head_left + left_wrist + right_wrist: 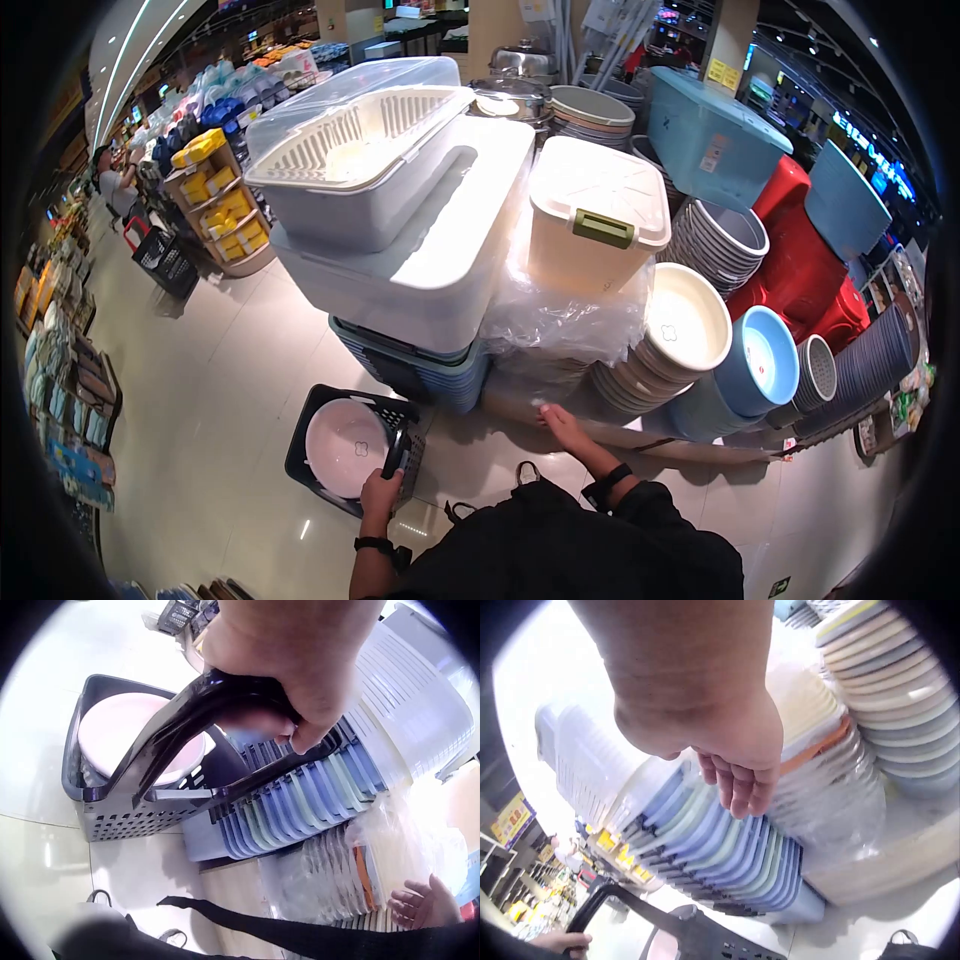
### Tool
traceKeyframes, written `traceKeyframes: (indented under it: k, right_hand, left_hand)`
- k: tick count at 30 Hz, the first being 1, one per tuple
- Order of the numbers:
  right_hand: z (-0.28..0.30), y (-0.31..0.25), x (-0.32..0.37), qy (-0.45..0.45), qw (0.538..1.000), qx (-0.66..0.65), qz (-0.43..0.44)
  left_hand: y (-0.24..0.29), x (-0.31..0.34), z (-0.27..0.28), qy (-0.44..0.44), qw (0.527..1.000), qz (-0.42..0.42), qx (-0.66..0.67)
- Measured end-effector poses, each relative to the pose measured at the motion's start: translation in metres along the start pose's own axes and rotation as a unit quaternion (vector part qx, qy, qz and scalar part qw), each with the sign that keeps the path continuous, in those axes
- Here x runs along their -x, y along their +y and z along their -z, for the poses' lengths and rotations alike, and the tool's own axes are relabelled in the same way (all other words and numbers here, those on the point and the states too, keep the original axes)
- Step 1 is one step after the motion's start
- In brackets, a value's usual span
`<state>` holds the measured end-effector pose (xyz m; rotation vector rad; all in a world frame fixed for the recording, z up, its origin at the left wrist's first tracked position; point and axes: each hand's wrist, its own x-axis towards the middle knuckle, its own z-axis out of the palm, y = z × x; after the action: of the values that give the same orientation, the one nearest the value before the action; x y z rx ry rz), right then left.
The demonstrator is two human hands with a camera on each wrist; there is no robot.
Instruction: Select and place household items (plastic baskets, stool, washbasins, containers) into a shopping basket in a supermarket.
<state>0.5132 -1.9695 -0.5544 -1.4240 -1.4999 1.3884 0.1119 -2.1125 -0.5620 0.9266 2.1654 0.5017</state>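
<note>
My left hand [380,492] grips the black handle [176,712] of a dark plastic shopping basket [296,450] at the lower left of the head view. Inside the basket lies a round pink basin [345,452] with a small flower-like mark on its bottom. The left wrist view shows fingers curled round the handle. My right hand [568,430] holds nothing, its fingers loosely bent in the right wrist view. It hovers by the low display platform, nearest to a stack of plastic-wrapped tubs [829,802] and a stack of blue and green bins [735,855].
Ahead stand large white storage boxes [400,290] topped by a drainer, and a cream lidded box [600,200]. Stacked cream basins [690,320], a blue basin [765,360] and red tubs [800,260] line the right. A person [118,185] stands far left beside another basket [165,262].
</note>
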Motion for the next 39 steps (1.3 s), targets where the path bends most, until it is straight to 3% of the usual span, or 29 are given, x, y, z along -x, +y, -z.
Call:
traceKeyframes:
  k: [3,4,5,6,7,8,10,14,15,17,24,26,30,32,37,39]
  right_hand:
    - [0.033,-0.055,0.011,0.132,0.987,-0.027,0.09]
    - [0.044,-0.087,0.018,0.199,0.968,0.002,0.153]
    - [0.061,-0.109,0.022,0.255,0.954,0.059,0.146]
    - [0.076,-0.125,0.021,0.321,0.928,0.074,0.172]
    - [0.09,-0.136,0.017,0.385,0.898,0.089,0.195]
    - [0.104,-0.141,0.01,0.387,0.897,0.086,0.194]
    - [0.129,-0.147,-0.004,0.429,0.864,0.057,0.259]
    - [0.161,-0.14,-0.035,0.421,0.876,0.058,0.228]
    - [0.169,-0.136,-0.046,0.415,0.882,0.06,0.217]
    - [0.182,-0.109,-0.078,0.404,0.891,0.059,0.197]
    - [0.193,-0.1,-0.109,0.34,0.924,-0.054,0.166]
    - [0.197,-0.095,-0.114,0.305,0.937,-0.063,0.159]
    - [0.202,-0.085,-0.123,0.253,0.953,-0.079,0.149]
    - [0.202,-0.08,-0.122,0.261,0.953,-0.091,0.125]
    - [0.199,-0.079,-0.121,0.322,0.939,-0.092,0.08]
    - [0.206,-0.082,-0.122,0.232,0.956,-0.159,0.087]
  left_hand:
    - [0.022,0.008,0.017,-0.042,0.999,-0.007,-0.015]
    - [0.024,0.005,0.014,0.014,0.997,-0.077,-0.001]
    - [0.028,0.004,0.012,0.071,0.987,-0.145,0.013]
    - [0.042,0.002,0.014,0.071,0.986,-0.15,0.009]
    - [0.063,0.0,0.018,0.099,0.97,-0.222,0.008]
    - [0.085,0.0,0.02,0.127,0.948,-0.293,0.006]
    - [0.132,0.001,0.017,0.083,0.926,-0.349,0.117]
    - [0.209,-0.021,-0.023,-0.104,0.897,-0.354,0.242]
    - [0.228,-0.027,-0.033,-0.1,0.899,-0.353,0.241]
    - [0.261,-0.043,-0.056,-0.207,0.855,-0.314,0.357]
    - [0.348,-0.078,-0.108,-0.204,0.806,-0.147,0.535]
    - [0.358,-0.086,-0.114,-0.17,0.826,-0.191,0.503]
    - [0.375,-0.098,-0.116,-0.16,0.837,-0.165,0.497]
    - [0.38,-0.114,-0.118,-0.222,0.811,-0.213,0.497]
    - [0.391,-0.142,-0.13,-0.216,0.796,-0.202,0.528]
    - [0.397,-0.145,-0.127,-0.223,0.79,-0.208,0.532]
